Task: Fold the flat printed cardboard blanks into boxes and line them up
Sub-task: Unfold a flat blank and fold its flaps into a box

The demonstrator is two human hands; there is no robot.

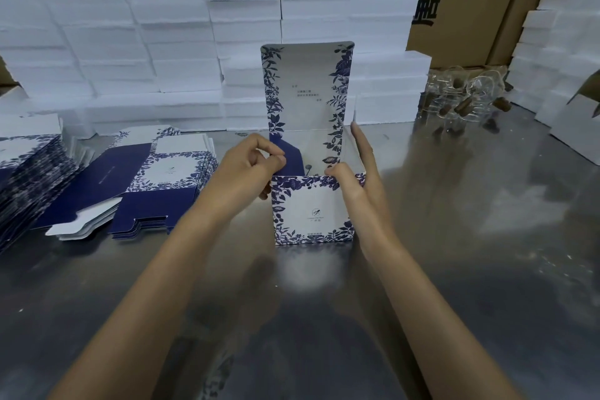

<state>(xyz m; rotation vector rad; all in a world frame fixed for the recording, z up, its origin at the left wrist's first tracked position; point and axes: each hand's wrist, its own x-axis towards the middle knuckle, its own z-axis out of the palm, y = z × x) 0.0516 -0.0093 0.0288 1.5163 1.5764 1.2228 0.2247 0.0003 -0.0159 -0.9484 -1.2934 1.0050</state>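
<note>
One box (311,208) stands half formed near the middle of the metal table (454,269), its printed front wall upright and facing the person, its tall lid panel (306,88) raised at the back. The left hand (250,169) pinches the dark blue side flap (292,156) at the box's left wall, fingers curled on it. The right hand (354,178) grasps the front right corner, thumb on the top edge of the front wall and fingers laid straight along the outside of the right wall. By the look of it the walls are up but the side flaps and lid are not yet tucked, so this box is unfinished.

No finished printed box shows anywhere on the table, and no line of them has been started within view. Toward the left edge lie two stacks of flat blanks (152,185), the nearer one fanned, the other (29,172) running off the left edge; a good many remain to fold. Behind, along the far edge, white foam blocks (130,42) are piled high, with brown cartons (470,3) beyond them and some clear glassware (464,97) toward the far right. The task seems to be at an early stage.
</note>
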